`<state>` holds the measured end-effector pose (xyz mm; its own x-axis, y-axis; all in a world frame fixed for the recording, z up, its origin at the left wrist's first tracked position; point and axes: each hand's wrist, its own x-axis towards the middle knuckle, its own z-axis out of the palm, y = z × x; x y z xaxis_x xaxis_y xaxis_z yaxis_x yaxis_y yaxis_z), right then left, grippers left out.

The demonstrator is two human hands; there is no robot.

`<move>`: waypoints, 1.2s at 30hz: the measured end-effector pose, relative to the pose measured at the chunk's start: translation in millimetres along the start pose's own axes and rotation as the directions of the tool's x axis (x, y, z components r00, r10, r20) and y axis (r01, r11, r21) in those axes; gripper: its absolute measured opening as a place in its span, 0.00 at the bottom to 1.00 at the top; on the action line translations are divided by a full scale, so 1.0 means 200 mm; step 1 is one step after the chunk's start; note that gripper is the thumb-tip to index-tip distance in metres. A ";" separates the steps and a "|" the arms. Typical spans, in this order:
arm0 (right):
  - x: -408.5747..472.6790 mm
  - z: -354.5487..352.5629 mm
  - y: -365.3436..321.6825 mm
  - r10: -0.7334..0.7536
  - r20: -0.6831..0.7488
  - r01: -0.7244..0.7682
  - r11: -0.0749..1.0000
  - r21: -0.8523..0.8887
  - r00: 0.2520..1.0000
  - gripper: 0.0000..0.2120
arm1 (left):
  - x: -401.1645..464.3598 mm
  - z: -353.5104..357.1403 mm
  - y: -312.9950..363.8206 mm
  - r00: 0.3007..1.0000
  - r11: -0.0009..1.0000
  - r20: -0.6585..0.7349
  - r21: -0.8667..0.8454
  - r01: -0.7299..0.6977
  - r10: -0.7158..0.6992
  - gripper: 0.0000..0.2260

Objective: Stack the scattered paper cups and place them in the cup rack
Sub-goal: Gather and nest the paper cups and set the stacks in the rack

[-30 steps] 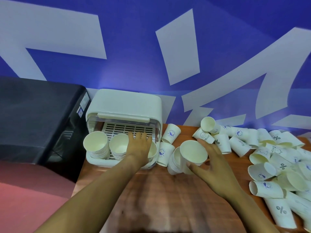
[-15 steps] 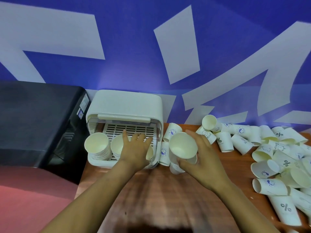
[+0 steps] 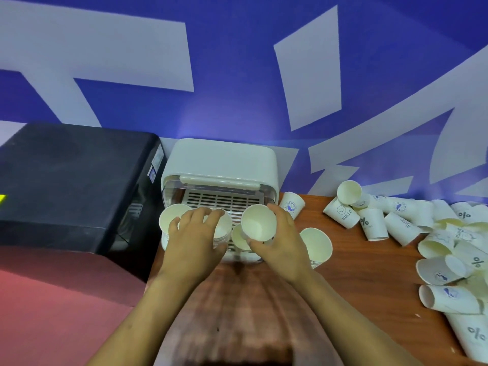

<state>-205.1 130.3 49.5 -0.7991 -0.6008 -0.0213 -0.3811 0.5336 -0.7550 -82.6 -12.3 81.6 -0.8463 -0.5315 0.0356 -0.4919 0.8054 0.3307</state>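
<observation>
Against a blue-and-white wall, on a wooden table (image 3: 369,260), our right hand (image 3: 280,241) grips a paper cup stack (image 3: 258,225) over the cup rack (image 3: 221,165); our left hand (image 3: 195,233) rests flat-fingered on the middle stack (image 3: 223,228). Lowered askew, ours could topple its neighbours.

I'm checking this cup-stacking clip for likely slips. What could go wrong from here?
The right hand grips a cup stack above the cup rack, where another cup already sits; lowering it could jam or tip that one. The left hand rests over a racked stack and might nudge it over.
</observation>
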 end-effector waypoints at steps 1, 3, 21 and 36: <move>0.01 0.02 0.01 0.011 0.001 -0.011 1.000 -0.019 1.000 0.37 | 0.00 0.00 0.00 1.000 1.000 -0.002 -0.002 0.000 0.000 0.26; 0.03 0.06 0.02 0.038 0.008 -0.038 0.997 -0.064 0.999 0.36 | -0.01 -0.01 0.00 1.000 1.000 -0.001 -0.008 0.001 -0.001 0.26; 0.02 0.06 0.04 0.140 0.252 -0.066 0.957 -0.282 0.958 0.30 | -0.04 -0.03 0.04 0.998 1.000 0.064 0.012 -0.015 0.014 0.25; -0.45 -0.57 0.31 0.197 0.030 -0.194 0.977 -0.087 0.980 0.09 | -0.23 0.16 0.52 0.940 0.955 0.213 -0.187 -0.228 0.266 0.20</move>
<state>-211.0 285.7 79.0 -0.8440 -0.5018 -0.1894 -0.2581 0.6896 -0.6766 -100.6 104.6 83.6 -0.9702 -0.2290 -0.0796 -0.2384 0.8418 0.4844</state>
